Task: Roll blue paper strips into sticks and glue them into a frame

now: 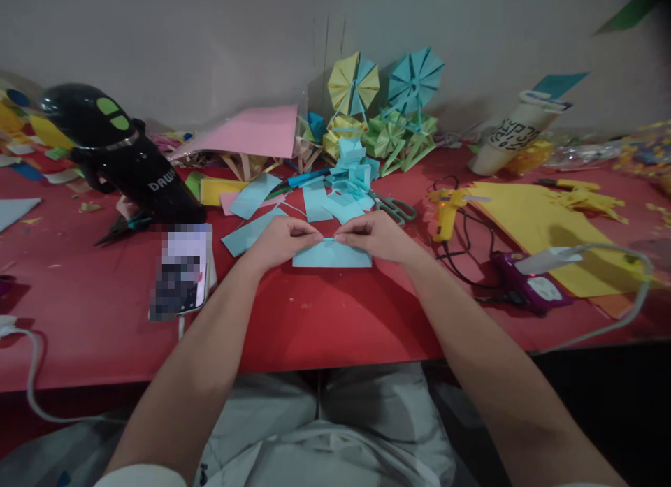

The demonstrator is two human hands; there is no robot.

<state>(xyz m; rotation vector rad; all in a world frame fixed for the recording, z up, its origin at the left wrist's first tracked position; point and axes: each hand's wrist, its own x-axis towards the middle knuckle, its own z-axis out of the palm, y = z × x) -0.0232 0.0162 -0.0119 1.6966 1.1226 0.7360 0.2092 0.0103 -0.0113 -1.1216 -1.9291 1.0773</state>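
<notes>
Over the red tabletop (325, 333), left hand (277, 241) and right hand (380, 237) hold a crosswise pale-blue paper strip (331, 256) — fingers (363, 226) pinching its far edge.

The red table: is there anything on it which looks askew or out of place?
The black bottle and the white patterned container lean outward, though lens distortion may cause this. Also, the light blue pieces beyond the held strip overlap at uneven angles, which looks untidy.
</notes>
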